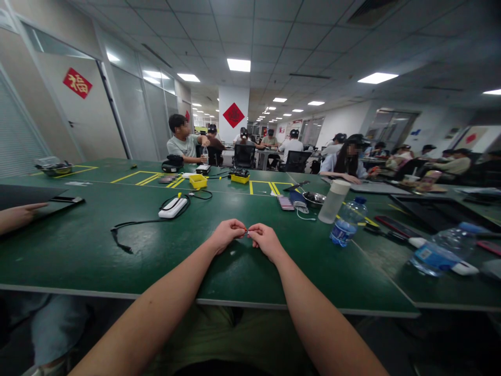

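Note:
Just above the green table [156, 261], my left hand [229, 234] and my right hand [265, 239] meet fingertip to fingertip. Both are closed in a pinch around a tiny object [246, 233] with a bit of red or orange and a dark part; it is too small to name. The fingers cover most of it. A small pale speck [233, 253] lies on the tabletop just below my left hand.
To the left lie a white power strip [173, 207] with a black cable and another person's hand [23, 216] at a tablet. A frosted bottle [334, 201], water bottles [348, 222] and a metal bowl [314, 198] stand right. Yellow trays [198, 181] sit behind.

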`<state>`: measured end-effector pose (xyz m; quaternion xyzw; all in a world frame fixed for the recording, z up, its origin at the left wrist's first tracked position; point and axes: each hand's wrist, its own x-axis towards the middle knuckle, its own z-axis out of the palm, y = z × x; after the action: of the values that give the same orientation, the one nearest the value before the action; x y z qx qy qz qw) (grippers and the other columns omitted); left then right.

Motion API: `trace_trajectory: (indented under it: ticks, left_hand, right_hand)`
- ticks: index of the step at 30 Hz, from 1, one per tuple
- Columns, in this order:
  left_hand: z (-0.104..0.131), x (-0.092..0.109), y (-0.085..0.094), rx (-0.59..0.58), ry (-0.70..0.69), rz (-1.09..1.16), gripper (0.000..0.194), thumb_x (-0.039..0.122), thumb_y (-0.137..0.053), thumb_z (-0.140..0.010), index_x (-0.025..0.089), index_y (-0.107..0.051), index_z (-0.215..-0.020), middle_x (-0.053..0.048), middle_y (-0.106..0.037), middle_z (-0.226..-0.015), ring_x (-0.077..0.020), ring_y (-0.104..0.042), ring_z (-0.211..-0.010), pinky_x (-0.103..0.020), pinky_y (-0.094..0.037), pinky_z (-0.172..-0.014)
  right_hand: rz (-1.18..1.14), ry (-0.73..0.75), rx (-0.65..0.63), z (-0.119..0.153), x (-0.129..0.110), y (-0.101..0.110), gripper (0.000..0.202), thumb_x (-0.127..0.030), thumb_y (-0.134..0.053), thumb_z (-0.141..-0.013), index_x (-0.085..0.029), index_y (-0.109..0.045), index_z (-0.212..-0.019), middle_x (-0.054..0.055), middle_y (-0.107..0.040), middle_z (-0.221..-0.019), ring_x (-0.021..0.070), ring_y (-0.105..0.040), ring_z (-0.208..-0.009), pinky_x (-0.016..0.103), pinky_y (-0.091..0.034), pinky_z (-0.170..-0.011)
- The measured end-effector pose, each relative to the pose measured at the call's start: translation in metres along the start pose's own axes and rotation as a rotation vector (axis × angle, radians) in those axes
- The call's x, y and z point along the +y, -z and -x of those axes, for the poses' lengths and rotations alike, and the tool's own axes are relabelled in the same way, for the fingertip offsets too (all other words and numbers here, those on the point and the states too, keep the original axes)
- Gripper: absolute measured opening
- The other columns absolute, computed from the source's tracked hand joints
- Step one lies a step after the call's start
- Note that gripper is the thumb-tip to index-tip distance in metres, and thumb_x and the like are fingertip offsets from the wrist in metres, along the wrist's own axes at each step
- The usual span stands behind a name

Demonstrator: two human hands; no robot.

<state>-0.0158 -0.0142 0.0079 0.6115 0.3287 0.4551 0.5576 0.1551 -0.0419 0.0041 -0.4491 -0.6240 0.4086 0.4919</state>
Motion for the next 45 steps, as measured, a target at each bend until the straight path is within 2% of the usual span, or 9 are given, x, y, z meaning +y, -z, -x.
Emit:
trace_trajectory:
  ticks: [8, 14, 21, 28, 36, 41, 45]
  left_hand:
    - [0.0009, 0.0017, 0.0001, 0.003, -0.026, -0.029, 0.019, 0.021, -0.069, -0.067, 0.013, -0.062, -0.083, -0.004, -0.066, -0.075, -0.0109, -0.059, -0.064, -0.024, -0.047, -0.064]
    - [0.0016, 0.0025, -0.0010, -0.002, -0.056, -0.111, 0.017, 0.020, -0.069, -0.066, 0.014, -0.063, -0.080, -0.003, -0.067, -0.077, -0.0120, -0.060, -0.069, -0.024, -0.046, -0.066]
    - [0.0006, 0.0013, -0.0004, 0.000, -0.084, -0.241, 0.017, 0.022, -0.066, -0.067, 0.014, -0.063, -0.081, -0.004, -0.067, -0.076, -0.0130, -0.060, -0.067, -0.024, -0.046, -0.064]
    - [-0.0008, 0.0011, 0.0010, -0.002, -0.122, -0.318, 0.017, 0.024, -0.065, -0.069, 0.014, -0.063, -0.082, -0.003, -0.065, -0.072, -0.0125, -0.059, -0.063, -0.023, -0.046, -0.061]
    - [0.0005, -0.0008, -0.0024, -0.002, -0.243, -0.479, 0.011, 0.024, -0.063, -0.072, 0.015, -0.062, -0.079, 0.001, -0.060, -0.065, -0.0100, -0.052, -0.058, -0.021, -0.040, -0.055]
    - [0.0002, -0.0032, -0.0004, 0.022, -0.337, -0.602, 0.007, 0.021, -0.061, -0.073, 0.016, -0.063, -0.077, -0.001, -0.060, -0.071, -0.0112, -0.052, -0.062, -0.022, -0.041, -0.059]
    - [0.0002, -0.0029, -0.0012, 0.008, -0.377, -0.619, 0.005, 0.020, -0.060, -0.073, 0.017, -0.061, -0.076, -0.002, -0.059, -0.074, -0.0115, -0.053, -0.065, -0.023, -0.042, -0.061]
  right_hand:
    - [-0.027, 0.001, 0.031, -0.0023, 0.0023, 0.0009, 0.018, -0.029, -0.059, -0.076, -0.016, -0.059, -0.088, 0.002, -0.065, -0.071, 0.0078, -0.050, -0.041, 0.020, -0.038, -0.038]
    - [0.007, 0.012, 0.015, -0.0002, 0.0005, 0.0002, 0.016, -0.027, -0.058, -0.075, -0.017, -0.059, -0.087, -0.002, -0.059, -0.060, 0.0085, -0.051, -0.043, 0.019, -0.039, -0.040]
    - [-0.027, -0.013, 0.002, -0.0007, 0.0005, 0.0001, 0.016, -0.028, -0.057, -0.076, -0.016, -0.058, -0.087, 0.002, -0.066, -0.071, 0.0070, -0.050, -0.041, 0.019, -0.036, -0.037]
    - [-0.041, -0.030, 0.022, -0.0004, -0.0006, -0.0003, 0.017, -0.029, -0.058, -0.076, -0.015, -0.059, -0.086, 0.002, -0.065, -0.069, 0.0070, -0.049, -0.041, 0.018, -0.036, -0.038]
    - [-0.062, -0.063, 0.028, -0.0017, -0.0002, 0.0002, 0.020, -0.031, -0.057, -0.076, -0.013, -0.059, -0.085, 0.001, -0.064, -0.064, 0.0071, -0.049, -0.041, 0.018, -0.036, -0.037]
    - [-0.074, -0.050, 0.006, -0.0035, 0.0040, 0.0010, 0.020, -0.030, -0.056, -0.076, -0.013, -0.060, -0.087, 0.001, -0.063, -0.066, 0.0065, -0.049, -0.041, 0.018, -0.037, -0.038]
    - [-0.067, -0.036, 0.000, -0.0034, 0.0041, 0.0012, 0.019, -0.028, -0.056, -0.075, -0.014, -0.062, -0.086, 0.000, -0.062, -0.065, 0.0065, -0.049, -0.042, 0.018, -0.037, -0.038]
